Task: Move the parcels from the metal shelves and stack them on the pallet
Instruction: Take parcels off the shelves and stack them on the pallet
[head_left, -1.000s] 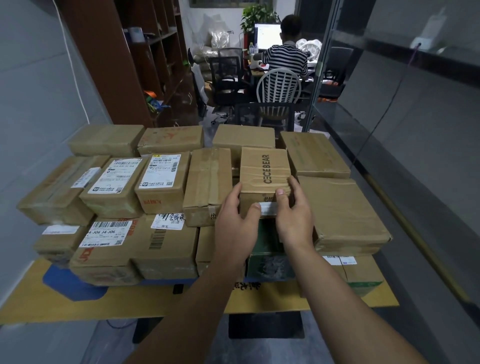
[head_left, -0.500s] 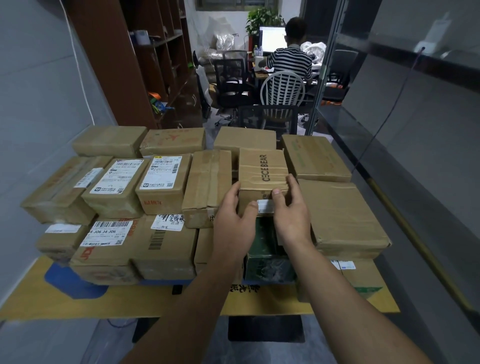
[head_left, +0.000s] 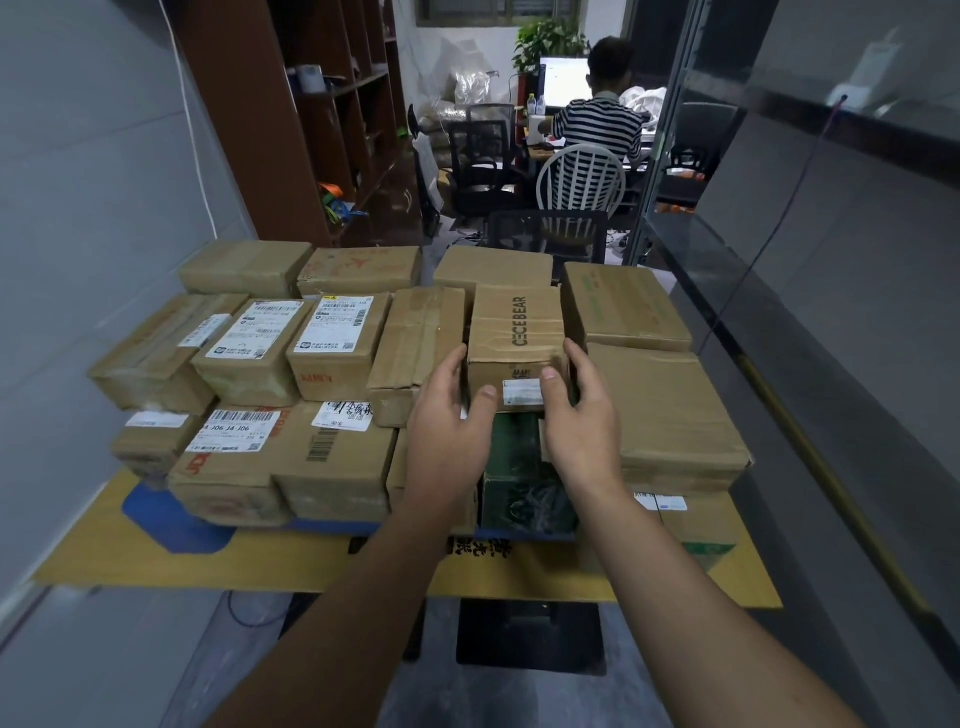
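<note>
Both hands are on the CECEBEAR box (head_left: 514, 325) in the top layer of the stacked parcels (head_left: 337, 343). The left hand (head_left: 451, 434) wraps its left side and the right hand (head_left: 582, 423) its right, thumbs on the near face, each grip closed on the carton. It sits on a dark green box (head_left: 524, 467), squeezed between a taped brown parcel (head_left: 421, 338) and a wide flat parcel (head_left: 670, 410), all on a yellow cardboard sheet (head_left: 270, 561).

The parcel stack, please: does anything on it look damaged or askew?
The brown parcel just left of the CECEBEAR box has a creased, buckled top with wrinkled tape, so it looks crushed. Nothing is spilled, and no other parcel stands out.
</note>
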